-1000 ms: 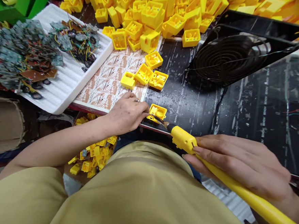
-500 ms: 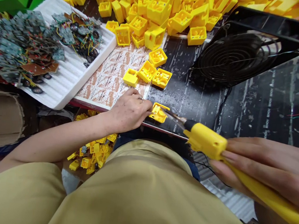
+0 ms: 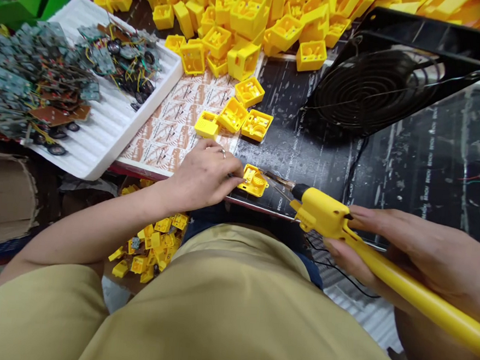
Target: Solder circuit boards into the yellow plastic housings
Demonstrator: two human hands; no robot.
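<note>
At the front edge of the black bench lies a small yellow plastic case half (image 3: 253, 181), open side up. My left hand (image 3: 210, 173), a ring on one finger, pinches the case's left edge between closed fingers. My right hand (image 3: 419, 253) is wrapped around the handle of a yellow soldering iron (image 3: 324, 212). Its metal tip and a thin wire guide point left, with the tip at the right rim of the case. Whether the tip touches the plastic is too small to tell. Just beyond, several similar yellow cases (image 3: 233, 115) lie close together.
A white foam tray (image 3: 115, 138) at left bears heaped circuit boards (image 3: 34, 72) with wires and small round parts. More yellow cases (image 3: 247, 13) are piled at the back. A black fan (image 3: 369, 96) stands at right. Below the bench sits a heap of yellow parts (image 3: 153, 245).
The soldering iron has shifted slightly left and up, its tip still by the case. My right hand's fingers have spread a little along the handle. My left hand stays at the case.
</note>
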